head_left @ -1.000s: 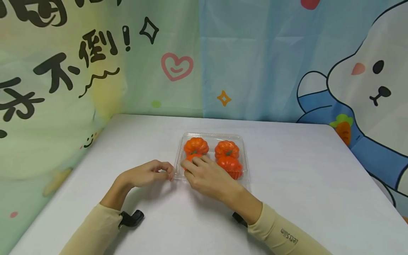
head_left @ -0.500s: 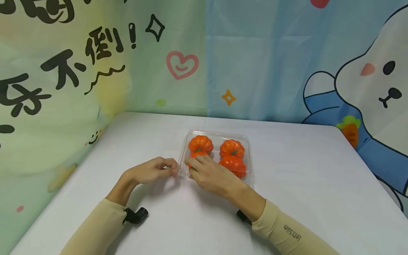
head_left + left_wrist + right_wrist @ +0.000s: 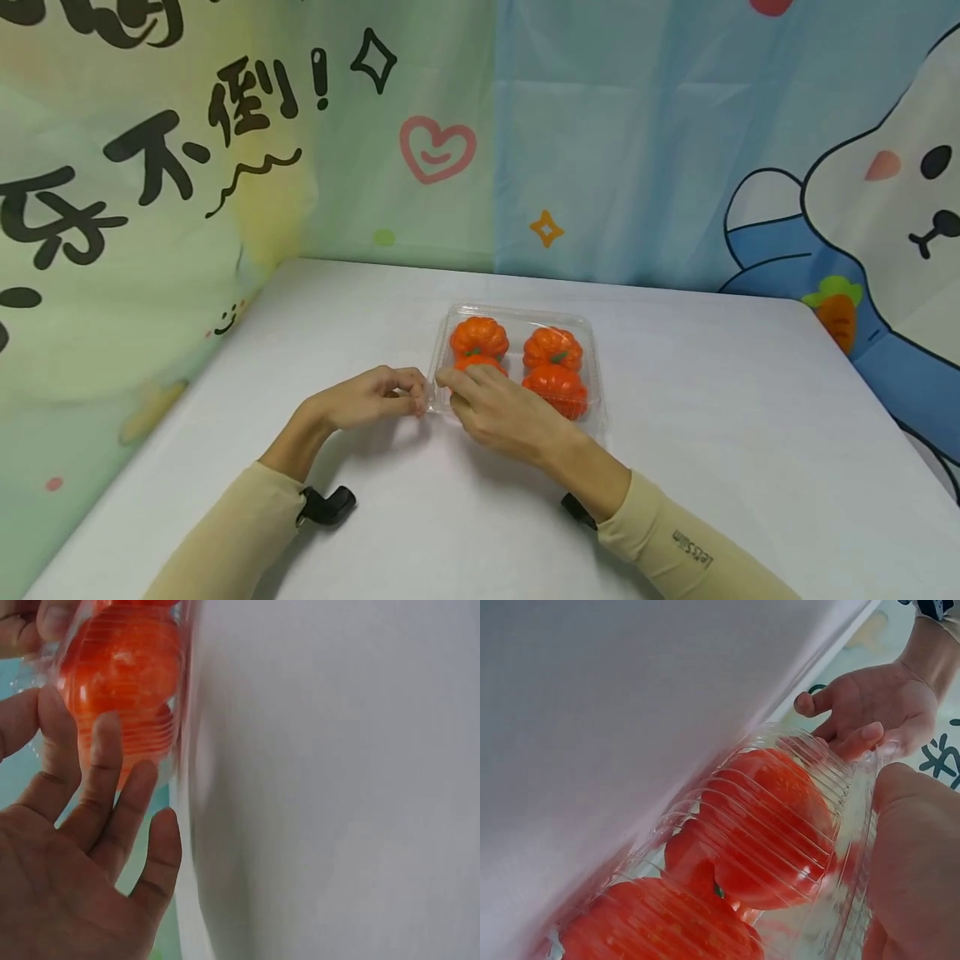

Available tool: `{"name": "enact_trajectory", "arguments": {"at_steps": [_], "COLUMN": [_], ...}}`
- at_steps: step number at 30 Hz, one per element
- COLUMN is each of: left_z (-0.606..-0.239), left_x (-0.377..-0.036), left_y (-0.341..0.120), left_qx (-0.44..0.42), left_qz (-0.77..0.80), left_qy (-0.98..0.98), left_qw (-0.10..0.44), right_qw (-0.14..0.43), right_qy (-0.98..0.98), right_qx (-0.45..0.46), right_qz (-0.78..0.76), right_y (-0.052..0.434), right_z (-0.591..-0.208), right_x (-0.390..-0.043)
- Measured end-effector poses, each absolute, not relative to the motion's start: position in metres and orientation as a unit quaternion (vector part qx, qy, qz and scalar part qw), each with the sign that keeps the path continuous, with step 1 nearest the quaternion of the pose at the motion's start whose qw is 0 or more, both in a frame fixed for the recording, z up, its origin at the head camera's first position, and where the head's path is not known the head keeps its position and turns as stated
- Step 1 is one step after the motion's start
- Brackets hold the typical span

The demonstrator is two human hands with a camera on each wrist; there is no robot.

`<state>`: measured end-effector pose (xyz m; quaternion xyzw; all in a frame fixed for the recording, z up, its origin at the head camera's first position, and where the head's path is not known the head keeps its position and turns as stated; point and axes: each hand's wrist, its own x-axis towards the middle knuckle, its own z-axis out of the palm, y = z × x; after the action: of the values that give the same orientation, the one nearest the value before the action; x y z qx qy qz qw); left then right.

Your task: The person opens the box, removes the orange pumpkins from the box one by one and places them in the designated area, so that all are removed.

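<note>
A clear plastic box [image 3: 517, 313] with ribbed walls stands on the table and holds several orange pumpkins [image 3: 480, 337]. Thumb and forefinger of my left hand [image 3: 371, 400] pinch the box's near left corner, while its other fingers spread loosely beside the wall in the left wrist view. My right hand [image 3: 510, 417] reaches over the near side and grips the rim close to that corner with thumb and curled fingers. It mostly covers the front left pumpkin [image 3: 480, 362]. The front right pumpkin [image 3: 557, 390] shows through the plastic, its ribs visible in the right wrist view.
The white table [image 3: 750, 433] extends around the box on all sides. Behind it hangs a printed cloth backdrop [image 3: 600, 167] with a cartoon animal and lettering. Black wrist devices [image 3: 327, 506] sit at both sleeve cuffs.
The whole head view has shifted a little, so box, hands and backdrop sit further right in it. Both hands keep to the same near left corner of the box.
</note>
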<state>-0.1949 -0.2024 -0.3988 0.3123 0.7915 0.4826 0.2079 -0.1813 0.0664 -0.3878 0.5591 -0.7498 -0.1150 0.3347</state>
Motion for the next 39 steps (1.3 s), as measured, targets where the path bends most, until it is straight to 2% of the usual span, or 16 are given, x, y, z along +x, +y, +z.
{"name": "enact_trajectory", "arguments": {"at_steps": [7, 16, 33, 39], "left_z": [-0.398, -0.393, -0.394, -0.395], "left_x": [-0.197, -0.196, -0.196, -0.196], "left_y": [-0.196, -0.199, -0.199, -0.201], "left_qx": [0.318, 0.321, 0.314, 0.317], "left_qz": [0.452, 0.434, 0.432, 0.436], "left_qy": [0.811, 0.820, 0.823, 0.818], "left_qw": [0.191, 0.190, 0.193, 0.199], "right_qw": [0.377, 0.401, 0.305, 0.314], "right_qy": [-0.739, -0.728, -0.797, -0.813], "right_qx": [0.553, 0.555, 0.522, 0.490], "right_qz": [-0.080, -0.037, 0.012, 0.006], "right_y": [0.069, 0.070, 0.102, 0.118], "right_z": [-0.383, -0.378, -0.377, -0.376], "right_x": [-0.183, -0.185, -0.171, -0.170]}}
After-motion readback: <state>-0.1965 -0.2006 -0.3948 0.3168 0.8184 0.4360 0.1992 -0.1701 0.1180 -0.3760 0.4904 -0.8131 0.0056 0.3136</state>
